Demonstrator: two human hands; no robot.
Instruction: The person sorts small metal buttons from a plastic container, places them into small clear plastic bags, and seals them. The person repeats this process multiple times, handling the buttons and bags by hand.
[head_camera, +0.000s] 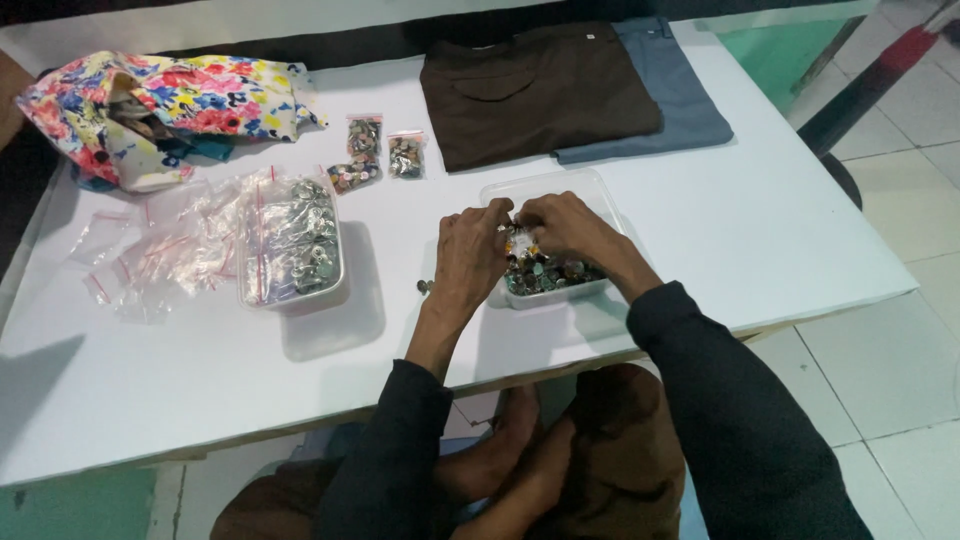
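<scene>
A clear plastic tub of buttons (553, 272) sits near the tabletop's (780, 240) front edge, its long axis running slantwise toward the far edge. The left hand (470, 255) and right hand (565, 225) meet above it, fingers pinching something small between them, wrists angled inward.

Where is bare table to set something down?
Bare table lies right of the button tray under both hands, below the folded shirts. Also the near-left edge below the second tray. Crowded: the far left, with loose bags and floral cloth.
</scene>
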